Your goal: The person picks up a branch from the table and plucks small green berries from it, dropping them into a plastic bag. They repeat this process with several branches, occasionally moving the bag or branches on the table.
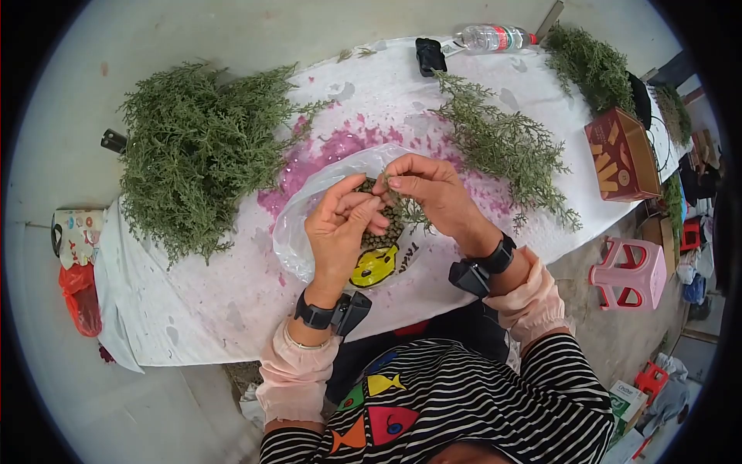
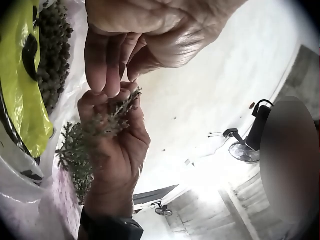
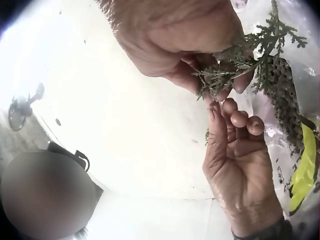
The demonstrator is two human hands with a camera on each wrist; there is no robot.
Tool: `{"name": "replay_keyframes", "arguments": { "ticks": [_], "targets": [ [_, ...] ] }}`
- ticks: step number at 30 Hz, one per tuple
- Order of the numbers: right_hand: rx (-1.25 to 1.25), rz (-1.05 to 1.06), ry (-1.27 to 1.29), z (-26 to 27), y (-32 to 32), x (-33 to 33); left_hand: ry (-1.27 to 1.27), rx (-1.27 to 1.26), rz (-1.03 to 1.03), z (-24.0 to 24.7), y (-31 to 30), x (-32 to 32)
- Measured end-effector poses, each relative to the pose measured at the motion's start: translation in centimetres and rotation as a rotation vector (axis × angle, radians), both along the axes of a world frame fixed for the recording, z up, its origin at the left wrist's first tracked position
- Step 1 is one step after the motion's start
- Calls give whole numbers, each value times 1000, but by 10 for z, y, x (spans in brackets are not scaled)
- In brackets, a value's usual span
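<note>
My right hand [image 1: 434,192] pinches a green evergreen sprig [image 3: 260,65], its scaly twigs sticking out past the fingers. My left hand [image 1: 340,224] meets it from the other side, thumb and fingertips bent together at the sprig's tip, as the left wrist view shows too. Whatever lies between these left fingertips is hidden. Under both hands a clear plastic bag [image 1: 297,240] with a yellow printed patch [image 1: 374,267] lies wide at its mouth. Many small round brownish-green cones [image 3: 282,95] fill its middle.
A big heap of evergreen branches [image 1: 205,155] lies at left on the pink-stained white cloth [image 1: 255,309]. More branches [image 1: 506,143] spread at right. Beyond are a black object [image 1: 430,57], a plastic bottle [image 1: 495,37] and a red box [image 1: 624,155]. A pink stool [image 1: 630,272] stands on the floor.
</note>
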State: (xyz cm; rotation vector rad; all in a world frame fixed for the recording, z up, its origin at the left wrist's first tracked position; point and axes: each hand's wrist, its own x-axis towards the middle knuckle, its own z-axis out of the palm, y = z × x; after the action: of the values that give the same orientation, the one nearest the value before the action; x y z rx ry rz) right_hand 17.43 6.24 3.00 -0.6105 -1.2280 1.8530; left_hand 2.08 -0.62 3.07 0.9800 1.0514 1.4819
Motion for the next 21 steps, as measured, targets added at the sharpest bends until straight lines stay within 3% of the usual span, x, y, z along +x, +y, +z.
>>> {"name": "replay_keyframes", "arguments": {
  "ticks": [4,12,21],
  "targets": [
    [-205,106,93,11,0,5,-31,-9,49,-6,1,-3],
    [-387,256,210,9,0,6,-108,-24,23,-4,3,-4],
    [-378,340,34,8,1,7,-73,42,-28,-2,4,-2]
  ]
}}
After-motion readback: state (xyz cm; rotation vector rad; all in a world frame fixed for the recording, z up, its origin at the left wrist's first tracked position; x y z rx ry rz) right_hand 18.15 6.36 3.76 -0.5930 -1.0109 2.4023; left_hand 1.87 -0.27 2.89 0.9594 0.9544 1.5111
